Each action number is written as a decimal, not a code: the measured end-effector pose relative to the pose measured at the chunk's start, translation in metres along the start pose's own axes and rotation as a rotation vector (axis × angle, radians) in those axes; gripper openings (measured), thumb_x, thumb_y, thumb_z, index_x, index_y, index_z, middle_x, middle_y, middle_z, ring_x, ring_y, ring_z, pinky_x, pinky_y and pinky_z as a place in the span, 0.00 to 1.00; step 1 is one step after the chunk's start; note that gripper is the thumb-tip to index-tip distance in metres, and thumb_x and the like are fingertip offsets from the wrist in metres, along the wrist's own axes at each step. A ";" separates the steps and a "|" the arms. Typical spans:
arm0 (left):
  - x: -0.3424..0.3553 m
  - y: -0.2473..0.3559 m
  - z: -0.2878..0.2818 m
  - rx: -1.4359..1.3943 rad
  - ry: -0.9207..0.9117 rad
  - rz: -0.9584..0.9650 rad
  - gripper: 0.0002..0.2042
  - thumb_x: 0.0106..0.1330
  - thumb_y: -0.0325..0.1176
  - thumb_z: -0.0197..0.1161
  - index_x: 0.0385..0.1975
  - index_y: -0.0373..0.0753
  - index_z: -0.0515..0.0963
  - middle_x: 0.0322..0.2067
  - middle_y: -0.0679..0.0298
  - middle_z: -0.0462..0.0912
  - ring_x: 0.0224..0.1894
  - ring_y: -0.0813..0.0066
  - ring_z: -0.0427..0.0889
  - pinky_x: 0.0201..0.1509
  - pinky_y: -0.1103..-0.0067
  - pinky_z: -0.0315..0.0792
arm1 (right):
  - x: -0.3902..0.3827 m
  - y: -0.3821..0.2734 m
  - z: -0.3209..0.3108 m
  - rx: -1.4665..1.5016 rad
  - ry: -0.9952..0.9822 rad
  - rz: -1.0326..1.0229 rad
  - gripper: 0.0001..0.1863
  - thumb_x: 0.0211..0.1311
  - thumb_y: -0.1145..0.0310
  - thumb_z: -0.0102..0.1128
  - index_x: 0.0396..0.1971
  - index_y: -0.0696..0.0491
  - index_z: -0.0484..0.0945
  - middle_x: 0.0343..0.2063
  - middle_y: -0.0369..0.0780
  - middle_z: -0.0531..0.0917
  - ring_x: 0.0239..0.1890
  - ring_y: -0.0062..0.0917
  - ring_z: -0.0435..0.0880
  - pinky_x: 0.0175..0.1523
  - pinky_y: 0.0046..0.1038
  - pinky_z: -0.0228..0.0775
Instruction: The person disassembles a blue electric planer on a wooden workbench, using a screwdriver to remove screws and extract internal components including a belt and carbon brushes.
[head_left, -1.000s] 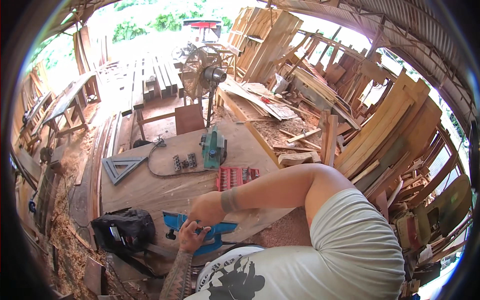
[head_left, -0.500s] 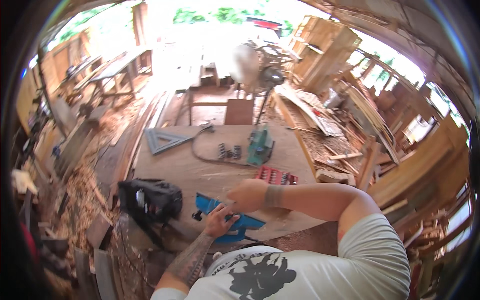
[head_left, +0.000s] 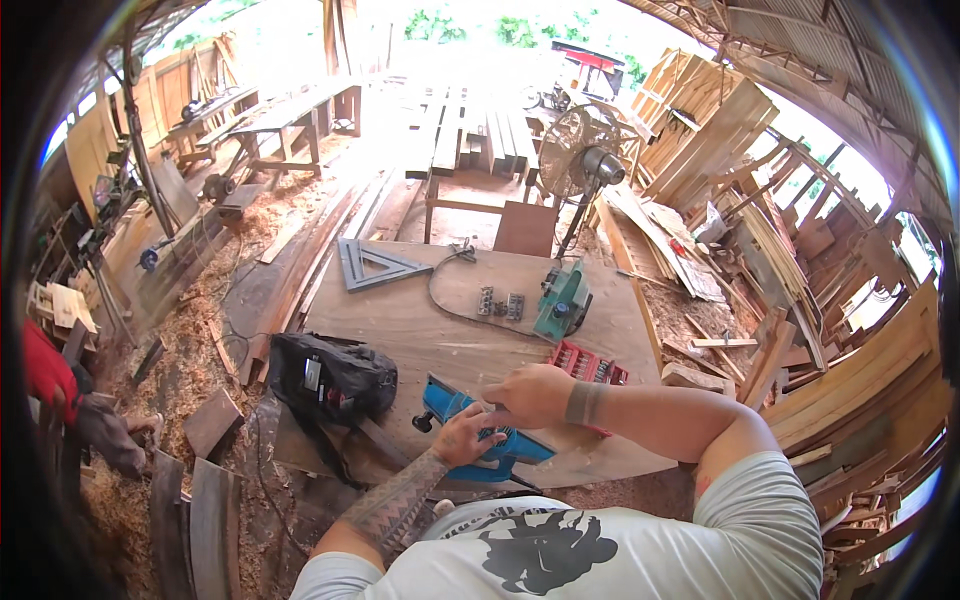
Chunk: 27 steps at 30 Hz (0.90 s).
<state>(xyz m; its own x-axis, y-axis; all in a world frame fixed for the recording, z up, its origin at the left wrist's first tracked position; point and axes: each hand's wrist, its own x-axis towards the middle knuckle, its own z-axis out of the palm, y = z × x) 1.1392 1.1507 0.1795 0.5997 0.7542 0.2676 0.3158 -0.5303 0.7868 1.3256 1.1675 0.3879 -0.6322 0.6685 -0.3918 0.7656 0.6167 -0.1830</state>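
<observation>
A blue electric planer [head_left: 510, 448] lies tilted on its side on the plywood table [head_left: 400, 300], close to my body. Its body is gripped by my left hand [head_left: 467, 436], fingers bent over the upper side. My right hand [head_left: 533, 394] reaches across from the right and meets the left fingertips at the planer. Its fingers are closed, and whatever they pinch is too small or hidden to make out. Just beyond my right wrist, an open red case [head_left: 585, 364] holds several small bits or sockets.
A black bag [head_left: 330, 378] sits left of the planer. Farther back are a grey triangle square [head_left: 378, 265], small metal parts [head_left: 500, 303] and a green power planer [head_left: 563, 303] with its cord. A fan [head_left: 582, 155] stands beyond. A person in red [head_left: 50, 375] is at far left.
My view has shifted, so the table and tools sit farther right and the picture is sharper. The person in red shows more at the left. Both hands stay at the planer.
</observation>
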 end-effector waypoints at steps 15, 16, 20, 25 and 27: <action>-0.002 -0.009 0.000 0.428 -0.151 0.157 0.13 0.70 0.41 0.66 0.42 0.36 0.83 0.46 0.52 0.83 0.48 0.50 0.85 0.54 0.61 0.82 | -0.033 0.046 0.016 0.280 0.285 -0.408 0.05 0.47 0.77 0.67 0.26 0.51 0.84 0.41 0.37 0.86 0.45 0.37 0.88 0.50 0.35 0.82; -0.001 -0.007 0.001 0.483 -0.157 0.189 0.13 0.70 0.42 0.64 0.39 0.37 0.83 0.43 0.53 0.83 0.44 0.50 0.86 0.51 0.60 0.83 | -0.042 0.050 0.017 0.361 0.344 -0.319 0.04 0.48 0.77 0.67 0.24 0.52 0.84 0.42 0.38 0.87 0.45 0.37 0.88 0.51 0.34 0.82; 0.019 -0.003 0.004 0.863 -0.254 0.557 0.23 0.59 0.60 0.70 0.32 0.43 0.86 0.34 0.60 0.83 0.43 0.61 0.84 0.48 0.66 0.83 | -0.061 0.125 0.078 0.858 0.605 -0.115 0.06 0.46 0.84 0.64 0.24 0.57 0.84 0.39 0.39 0.89 0.41 0.25 0.88 0.48 0.27 0.80; 0.068 -0.045 -0.017 1.013 -0.240 0.525 0.09 0.73 0.40 0.63 0.40 0.41 0.84 0.42 0.57 0.84 0.48 0.54 0.85 0.54 0.64 0.83 | -0.070 0.161 0.123 1.625 1.033 0.220 0.09 0.55 0.87 0.64 0.30 0.55 0.83 0.34 0.40 0.88 0.35 0.24 0.87 0.38 0.26 0.82; 0.109 -0.030 -0.020 0.627 -0.314 0.207 0.10 0.72 0.38 0.64 0.42 0.41 0.86 0.47 0.54 0.84 0.53 0.52 0.86 0.57 0.61 0.82 | -0.071 0.180 0.156 1.814 1.101 0.270 0.09 0.57 0.86 0.64 0.31 0.54 0.83 0.33 0.39 0.87 0.33 0.24 0.87 0.35 0.27 0.81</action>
<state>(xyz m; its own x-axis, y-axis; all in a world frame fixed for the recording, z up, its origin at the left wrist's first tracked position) 1.1806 1.2560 0.1959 0.8456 0.5176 0.1301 0.4782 -0.8431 0.2459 1.5271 1.1660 0.2419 0.2043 0.9713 -0.1221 -0.3599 -0.0415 -0.9321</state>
